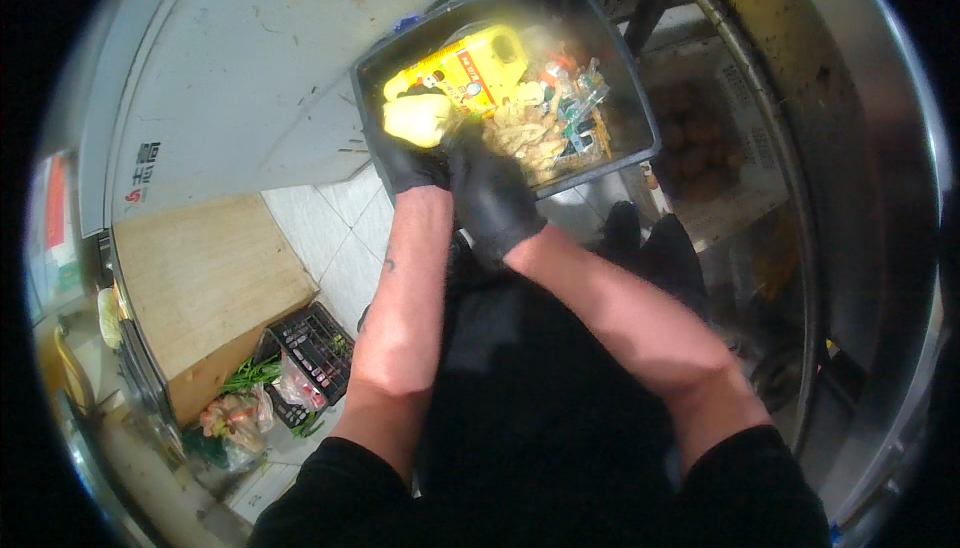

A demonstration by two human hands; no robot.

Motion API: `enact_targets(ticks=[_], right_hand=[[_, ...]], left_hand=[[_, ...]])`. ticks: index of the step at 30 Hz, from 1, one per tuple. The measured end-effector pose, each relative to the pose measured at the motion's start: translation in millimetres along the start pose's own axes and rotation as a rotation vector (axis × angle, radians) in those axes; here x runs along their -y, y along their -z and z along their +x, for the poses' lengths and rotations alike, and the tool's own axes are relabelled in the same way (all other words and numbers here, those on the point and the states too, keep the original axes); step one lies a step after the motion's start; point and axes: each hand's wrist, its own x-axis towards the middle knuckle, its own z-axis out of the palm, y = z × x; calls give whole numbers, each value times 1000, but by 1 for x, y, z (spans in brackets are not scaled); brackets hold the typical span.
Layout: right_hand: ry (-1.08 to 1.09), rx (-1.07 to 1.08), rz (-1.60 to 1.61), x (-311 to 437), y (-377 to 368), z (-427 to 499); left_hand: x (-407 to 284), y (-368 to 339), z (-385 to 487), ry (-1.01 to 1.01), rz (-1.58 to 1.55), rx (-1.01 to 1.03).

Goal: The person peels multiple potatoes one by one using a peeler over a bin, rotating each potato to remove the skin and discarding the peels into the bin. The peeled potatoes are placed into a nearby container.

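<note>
Above a dark grey waste bin [646, 116], my left hand [412, 167] in a black glove grips a pale yellow piece of food [417, 118], which looks like a peeled vegetable. Glare washes out its surface. My right hand [491, 184], also black-gloved, is curled close against its right side. Its fingertips are hidden, so I cannot tell whether it holds a small tool. Beneath the hands, a yellow plastic jug [480, 67] with a printed label lies on its side in the bin. Pale peelings or scraps [529, 131] and clear plastic waste [589, 101] lie beside it.
A grey cabinet or appliance panel [247, 60] rises at the left. Below it stand a wooden box [202, 278], a black plastic crate [311, 353] and bagged vegetables [236, 420]. At right, a metal rail [780, 135] runs before a crate of brown round produce [690, 143].
</note>
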Motion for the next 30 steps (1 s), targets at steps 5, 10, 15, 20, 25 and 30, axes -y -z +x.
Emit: enact_targets(ticks=[5,10,15,20,25,30], right_hand=[[92,-101,114,-2,10,-4],[92,-169,189,-4,5,11],[97,5,11,-4,-1,-11],[189,-297,128,-7,6,11],[88,40,-17,-4,-5,-11],[97,-65,-7,-9,11,-2]], left_hand=[[4,4,4,-25,-82,144],[14,5,0,-6,-85,43],[7,4,2,-40,14,-77],[11,0,-8,19,-53,56],[6,2,-2,-24,73,-52],[9,0,-2,-17,-17,51]])
